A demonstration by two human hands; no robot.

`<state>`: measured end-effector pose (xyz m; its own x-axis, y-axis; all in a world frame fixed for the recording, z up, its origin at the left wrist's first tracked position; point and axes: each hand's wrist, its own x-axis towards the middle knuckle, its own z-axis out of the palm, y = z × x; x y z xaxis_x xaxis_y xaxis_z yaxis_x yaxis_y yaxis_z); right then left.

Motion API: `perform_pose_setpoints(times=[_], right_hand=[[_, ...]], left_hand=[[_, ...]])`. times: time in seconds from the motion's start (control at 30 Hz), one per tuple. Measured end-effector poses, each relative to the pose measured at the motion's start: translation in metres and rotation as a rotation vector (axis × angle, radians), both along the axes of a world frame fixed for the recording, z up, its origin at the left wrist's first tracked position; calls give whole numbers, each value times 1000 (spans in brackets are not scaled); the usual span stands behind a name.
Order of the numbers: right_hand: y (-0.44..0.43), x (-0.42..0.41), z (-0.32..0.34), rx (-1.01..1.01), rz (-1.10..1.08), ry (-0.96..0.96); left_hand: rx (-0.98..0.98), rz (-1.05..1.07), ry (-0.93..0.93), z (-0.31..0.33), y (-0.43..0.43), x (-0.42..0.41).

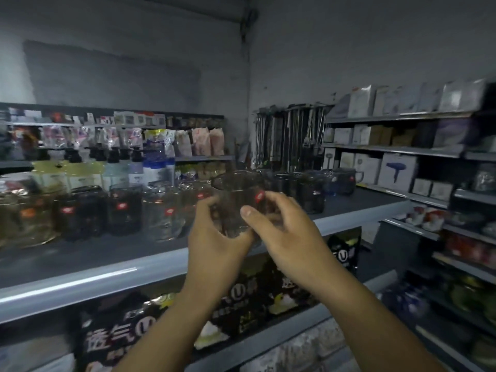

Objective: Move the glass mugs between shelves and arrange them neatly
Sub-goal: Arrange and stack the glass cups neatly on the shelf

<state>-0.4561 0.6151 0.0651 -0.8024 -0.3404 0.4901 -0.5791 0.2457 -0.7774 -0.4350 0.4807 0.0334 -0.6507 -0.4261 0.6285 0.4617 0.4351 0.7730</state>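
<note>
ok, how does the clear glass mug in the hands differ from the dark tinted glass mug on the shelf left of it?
Tint: the clear glass mug is see-through; the dark tinted glass mug looks smoky. State: the clear one is held by the left hand and right hand; the dark one stands untouched in the row on the grey shelf. Both are upright, each with a red sticker.

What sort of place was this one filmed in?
Most likely a small general shop. Stickered glass mugs stand in rows on a metal shelf, a hair dryer box sits among white boxes at right, and pump bottles line the back. The left hand and right hand grip one clear mug.
</note>
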Motion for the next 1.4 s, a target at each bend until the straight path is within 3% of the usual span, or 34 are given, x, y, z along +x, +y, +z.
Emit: perform_pose_setpoints(times=[0.3,0.57,0.73,1.0,1.1,1.4], right_hand=[[46,-118,8,-107,-42,-153],[35,-212,22,-71,-16,-100],[39,-260,44,-76,116,-151],[44,-308,86,299,61,-37],[43,-317,93,379,77,-7],[28,-349,97,664,162,89]], left_hand=[[-434,23,-137,-12,53,-89],[-458,3,-88,1,28,-148],[-681,73,-110,31,5,-174],[-1082,296,-470,77,-26,-237],[-1140,283,-634,75,-30,-252],[-1081,398,-489,63,-29,-258]])
